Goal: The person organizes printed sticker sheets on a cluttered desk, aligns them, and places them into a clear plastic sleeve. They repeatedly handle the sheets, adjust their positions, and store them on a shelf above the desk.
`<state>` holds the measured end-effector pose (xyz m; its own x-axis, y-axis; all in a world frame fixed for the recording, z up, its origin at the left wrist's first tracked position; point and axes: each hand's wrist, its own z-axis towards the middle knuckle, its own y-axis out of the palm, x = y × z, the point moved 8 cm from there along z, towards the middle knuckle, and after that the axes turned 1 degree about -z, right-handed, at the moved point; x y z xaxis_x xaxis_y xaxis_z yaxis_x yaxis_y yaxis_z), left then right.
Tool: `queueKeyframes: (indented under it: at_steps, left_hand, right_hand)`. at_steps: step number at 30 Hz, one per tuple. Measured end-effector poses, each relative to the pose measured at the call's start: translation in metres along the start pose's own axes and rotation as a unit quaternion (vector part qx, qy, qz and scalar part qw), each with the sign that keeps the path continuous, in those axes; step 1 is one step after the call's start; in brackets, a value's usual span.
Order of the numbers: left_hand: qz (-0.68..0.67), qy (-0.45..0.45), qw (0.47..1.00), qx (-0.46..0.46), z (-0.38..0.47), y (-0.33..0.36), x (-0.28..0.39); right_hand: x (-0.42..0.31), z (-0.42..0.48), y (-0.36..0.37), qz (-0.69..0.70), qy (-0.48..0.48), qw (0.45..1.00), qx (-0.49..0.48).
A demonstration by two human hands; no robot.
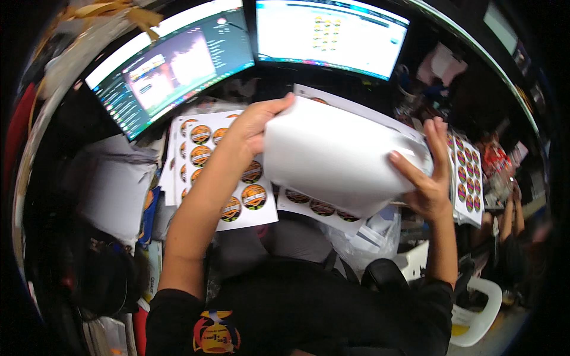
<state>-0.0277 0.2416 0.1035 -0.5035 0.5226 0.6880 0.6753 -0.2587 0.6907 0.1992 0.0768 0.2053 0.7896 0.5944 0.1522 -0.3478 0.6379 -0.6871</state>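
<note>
My left hand [262, 122] pinches the upper left corner of a bowed white sheet [329, 151], whose plain face is towards me. Around its right end is my right hand [427, 182], thumb over the front and fingers spread at the edge; blur hides the exact contact. Behind the held sheet shows the edge of another printed sheet [347, 107]. Under my left forearm lie sheets of round orange-and-black stickers [254, 196]. Below the held sheet, a further sticker sheet [321, 207] shows its dark round prints.
Two lit monitors [178, 66] [329, 35] stand behind the sheets. Purple sticker sheets [467, 173] lie at right. A paper stack [116, 196] stands left. A clear plastic bag [374, 236] and a white plastic chair [487, 311] are lower right. Another person's arms [512, 213] show far right.
</note>
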Motion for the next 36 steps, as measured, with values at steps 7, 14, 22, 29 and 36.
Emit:
queueKeyframes:
  at_steps: [7,14,22,29,36]
  left_hand:
    - [0.466,0.328,0.821,0.025,-0.064,0.035,0.069]
    - [0.435,0.535,0.715,-0.111,-0.172,0.145,0.148]
    - [0.442,0.536,0.709,0.123,-0.309,0.185,0.368]
    - [0.520,0.583,0.563,0.270,-0.508,0.153,0.444]
    - [0.463,0.566,0.463,0.501,-0.643,0.071,0.466]
  right_hand:
    - [0.017,0.105,-0.033,0.200,-0.036,0.978,0.054]
    - [0.049,0.198,0.011,0.453,0.016,0.891,-0.017]
    - [-0.064,0.248,0.119,0.897,-0.139,0.337,-0.251]
    - [-0.260,0.153,0.158,0.907,-0.189,0.111,-0.359]
    - [-0.345,0.167,0.116,0.926,-0.090,0.142,-0.337]
